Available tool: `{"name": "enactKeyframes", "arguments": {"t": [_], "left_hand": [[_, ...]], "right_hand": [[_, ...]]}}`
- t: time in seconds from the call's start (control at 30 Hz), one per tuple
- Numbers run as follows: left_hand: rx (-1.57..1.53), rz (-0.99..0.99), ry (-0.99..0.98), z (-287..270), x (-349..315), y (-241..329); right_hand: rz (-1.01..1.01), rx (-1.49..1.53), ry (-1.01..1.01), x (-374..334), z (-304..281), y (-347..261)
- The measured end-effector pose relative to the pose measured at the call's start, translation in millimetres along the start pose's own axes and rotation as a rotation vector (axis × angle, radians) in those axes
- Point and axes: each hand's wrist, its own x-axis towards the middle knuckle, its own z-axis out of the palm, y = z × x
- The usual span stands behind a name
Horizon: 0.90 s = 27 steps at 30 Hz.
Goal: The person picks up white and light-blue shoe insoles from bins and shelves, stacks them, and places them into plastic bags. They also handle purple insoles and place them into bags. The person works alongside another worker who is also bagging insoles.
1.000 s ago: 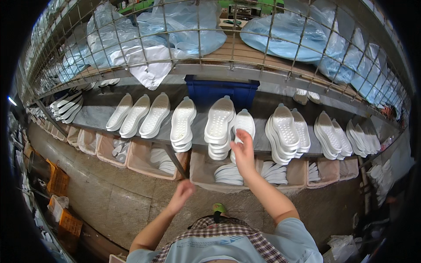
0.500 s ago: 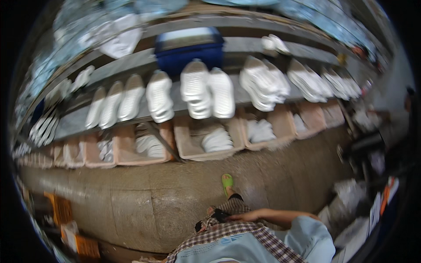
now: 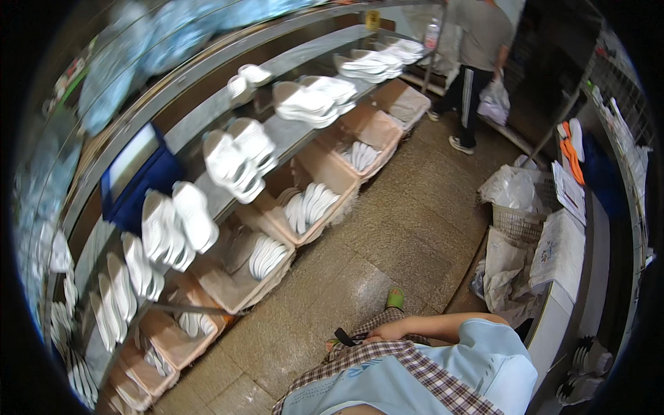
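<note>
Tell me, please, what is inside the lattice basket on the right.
Crumpled translucent plastic sheeting shows in the top of the lattice basket; anything beneath it is covered and cannot be seen.

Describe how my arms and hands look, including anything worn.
Your right arm has a light blue short sleeve and is bare below it; no glove shows on the right hand. Your left arm and left hand are out of view.

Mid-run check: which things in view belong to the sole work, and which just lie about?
Likely the job:
white soles on the shelf
pinkish bins
white pieces inside them

Apparently just lying about:
pale blue plastic
basket of whitish plastic
orange thing at right
</note>
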Motion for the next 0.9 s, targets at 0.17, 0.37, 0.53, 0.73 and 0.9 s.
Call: {"name": "enactKeyframes", "arguments": {"t": [0.17,0.37,0.53,0.73,0.9], "left_hand": [[0.188,0.009,-0.069,38.6,77.9,75.9],[0.403,0.040,-0.141,94.6,159.6,169.3],[0.524,0.063,-0.239,134.4,223.5,237.7],[0.685,0.143,-0.421,153.2,354.8,267.3],[1.008,0.634,-0.554,153.9,522.4,309.3]], "right_hand": [[0.074,0.129,0.301,-84.0,-37.7,55.8],[0.192,0.031,0.634,-195.1,-108.2,118.0],[0.107,0.119,1.170,-252.7,-172.0,153.1],[0.351,0.204,1.147,-296.2,-266.2,202.6],[0.409,0.279,1.212,-331.7,-378.2,250.2]]}}
